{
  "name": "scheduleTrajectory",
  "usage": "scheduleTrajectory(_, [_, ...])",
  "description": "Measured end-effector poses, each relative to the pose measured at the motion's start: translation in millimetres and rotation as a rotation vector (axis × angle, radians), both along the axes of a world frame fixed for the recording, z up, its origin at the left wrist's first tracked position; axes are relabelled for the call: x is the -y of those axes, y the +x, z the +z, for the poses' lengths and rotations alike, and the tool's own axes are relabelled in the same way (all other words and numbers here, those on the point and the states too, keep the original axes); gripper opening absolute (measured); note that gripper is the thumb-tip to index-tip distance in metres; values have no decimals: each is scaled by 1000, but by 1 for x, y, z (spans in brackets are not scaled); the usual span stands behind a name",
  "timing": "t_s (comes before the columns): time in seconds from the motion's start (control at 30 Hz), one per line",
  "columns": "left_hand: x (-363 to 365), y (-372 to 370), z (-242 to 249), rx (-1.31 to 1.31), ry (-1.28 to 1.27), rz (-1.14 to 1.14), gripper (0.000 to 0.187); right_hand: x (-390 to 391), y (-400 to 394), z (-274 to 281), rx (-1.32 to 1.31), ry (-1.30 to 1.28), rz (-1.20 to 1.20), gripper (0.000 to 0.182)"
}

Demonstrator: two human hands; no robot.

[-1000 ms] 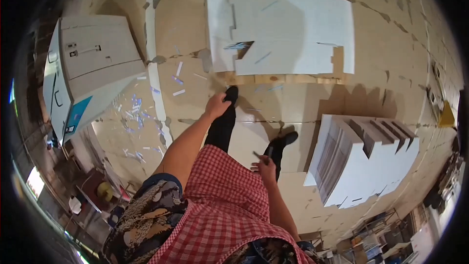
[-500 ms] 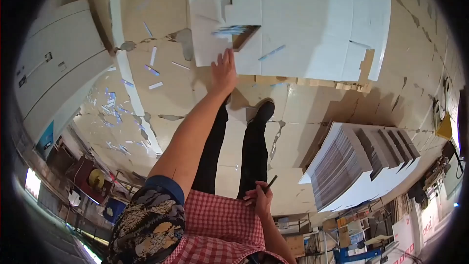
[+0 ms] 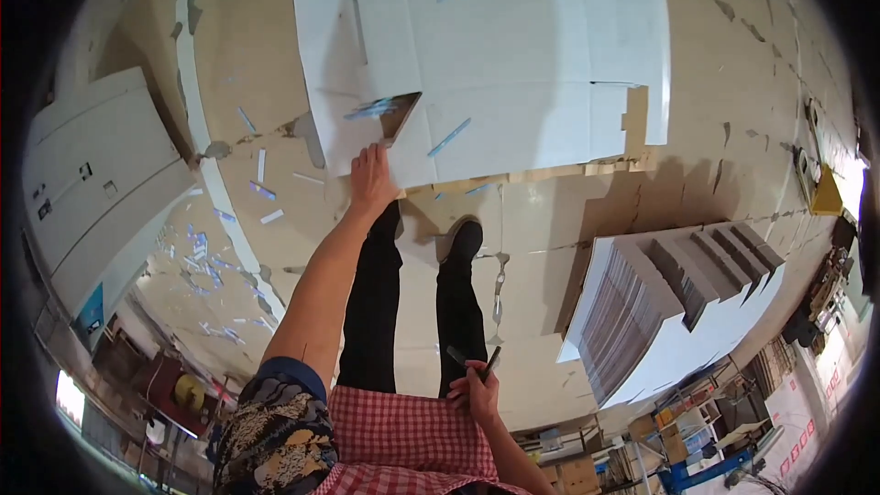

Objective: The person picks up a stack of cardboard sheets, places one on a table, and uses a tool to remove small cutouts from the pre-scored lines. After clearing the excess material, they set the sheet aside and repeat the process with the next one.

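My left hand (image 3: 371,176) lies on the near left corner of a large white cardboard sheet (image 3: 504,73), its fingers stretched out beside a slanted cut-out. Blurred bluish strips (image 3: 371,108) show at that cut-out, and another blue strip (image 3: 449,137) lies on the sheet. Low in front of my checked apron (image 3: 403,422), my right hand (image 3: 477,394) is closed around a dark slim tool (image 3: 494,359). The tool's exact kind cannot be made out.
A stack of cut white cardboard (image 3: 669,302) stands on the floor at the right. At the left is a pile of white sheets (image 3: 101,183). Several small offcuts (image 3: 206,257) litter the cracked floor. My shoes (image 3: 465,238) are just below the sheet's near edge.
The view has shifted, so the sheet sits lower and further left in it. My left hand stays by the cut-out at the sheet's corner; my right hand has turned the dark tool slightly.
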State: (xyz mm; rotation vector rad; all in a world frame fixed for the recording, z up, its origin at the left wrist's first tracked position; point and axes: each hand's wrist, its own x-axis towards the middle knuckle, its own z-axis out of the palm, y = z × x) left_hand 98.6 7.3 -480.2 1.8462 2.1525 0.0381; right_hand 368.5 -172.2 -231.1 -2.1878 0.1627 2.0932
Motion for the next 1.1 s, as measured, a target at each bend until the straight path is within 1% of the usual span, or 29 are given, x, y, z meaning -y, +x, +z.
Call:
scheduleTrajectory(0.1, [-2,-1,14,93,-219,64,66,4,4,0,-20,24,-24,24])
scheduleTrajectory(0.13, [-4,-1,23,92,-200,57,66,4,3,-1,-15,26,-30,23])
scheduleTrajectory(0.2, [-7,-3,41,206,-251,99,68,5,2,-3,-12,51,-41,23])
scheduleTrajectory(0.23, [-11,-6,46,265,-276,119,70,7,2,-3,-7,51,-26,23])
scheduleTrajectory(0.27, [-12,-10,37,264,-257,113,70,8,1,-4,-2,49,-11,24])
scheduleTrajectory(0.33, [-2,-17,-4,541,-185,273,64,9,0,-7,3,59,3,25])
scheduleTrajectory(0.37, [-3,-20,-7,614,-168,308,62,10,-1,-8,2,63,-12,25])
scheduleTrajectory(0.4, [-7,-22,-3,687,-149,343,61,12,-2,-6,3,64,-27,25])
scheduleTrajectory(0.5, [-18,-30,15,936,-431,630,47,15,-6,-4,36,77,-52,25])
scheduleTrajectory(0.53, [-21,-28,25,946,-418,628,47,13,-5,-3,55,82,-60,24])
scheduleTrajectory(0.57, [-21,-26,37,938,-345,620,45,11,-7,-2,68,88,-70,24])
scheduleTrajectory(0.6, [-21,-26,53,923,-268,609,43,-3,-10,4,61,105,-67,24])
scheduleTrajectory(0.63, [-20,-28,72,903,-189,597,41,-27,-14,13,113,221,-5,24])
scheduleTrajectory(0.67, [-18,-29,97,897,-166,587,41,-45,-18,22,162,340,53,25])
scheduleTrajectory(0.7, [-17,-29,125,823,-118,544,40,-58,-23,28,150,371,46,25])
scheduleTrajectory(0.73, [-18,-31,153,750,-54,495,40,-75,-29,31,176,575,76,25])
scheduleTrajectory(0.8, [-4,-35,204,663,-17,459,39,-112,-38,45,235,1008,121,25])
scheduleTrajectory(0.83, [7,-35,228,749,89,473,38,-124,-44,59,226,1077,101,25])
scheduleTrajectory(0.87, [17,-36,253,736,12,516,38,-132,-49,78,260,1128,343,26])
scheduleTrajectory(0.9, [22,-27,300,590,149,329,39,-136,-52,97,309,1166,581,30])
scheduleTrajectory(0.93, [23,-19,346,570,10,388,40,-139,-60,121,261,1150,567,32])
scheduleTrajectory(0.97, [33,-10,371,541,36,433,40,-137,-66,139,212,1130,557,34])
scheduleTrajectory(1.03, [47,13,410,590,46,498,36,-115,-68,129,262,1317,652,34])
scheduleTrajectory(1.07, [49,29,441,601,3,500,34,-108,-61,136,264,1358,639,34])
scheduleTrajectory(1.1, [52,46,466,611,-46,506,32,-100,-53,147,200,1363,580,31])
